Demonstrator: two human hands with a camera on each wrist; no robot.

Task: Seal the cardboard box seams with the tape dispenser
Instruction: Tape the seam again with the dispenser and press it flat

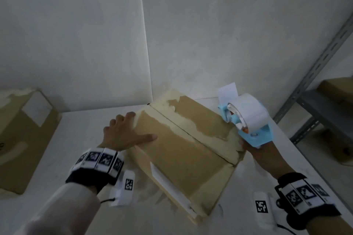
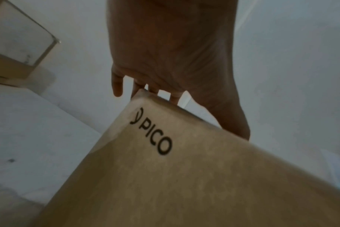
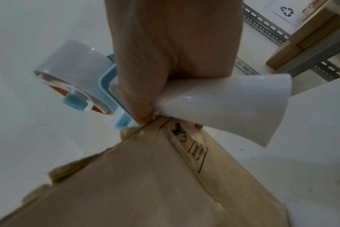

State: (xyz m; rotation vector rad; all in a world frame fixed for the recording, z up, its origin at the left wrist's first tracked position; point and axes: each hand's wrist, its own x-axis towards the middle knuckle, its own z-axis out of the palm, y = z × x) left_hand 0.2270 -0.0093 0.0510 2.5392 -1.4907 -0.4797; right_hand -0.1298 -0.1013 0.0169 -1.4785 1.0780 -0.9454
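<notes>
A brown cardboard box with torn old tape and a closed centre seam lies on the white table. My left hand rests flat on its left top corner, fingers spread, thumb on the top face. The left wrist view shows the box side with a printed logo and my left hand over its edge. My right hand grips the handle of a light blue tape dispenser at the box's right edge; a loose tape end sticks up. In the right wrist view the right hand holds the dispenser above the box.
Another cardboard box stands at the far left of the table. A grey metal shelf rack with boxes stands to the right. White walls meet in a corner behind the table.
</notes>
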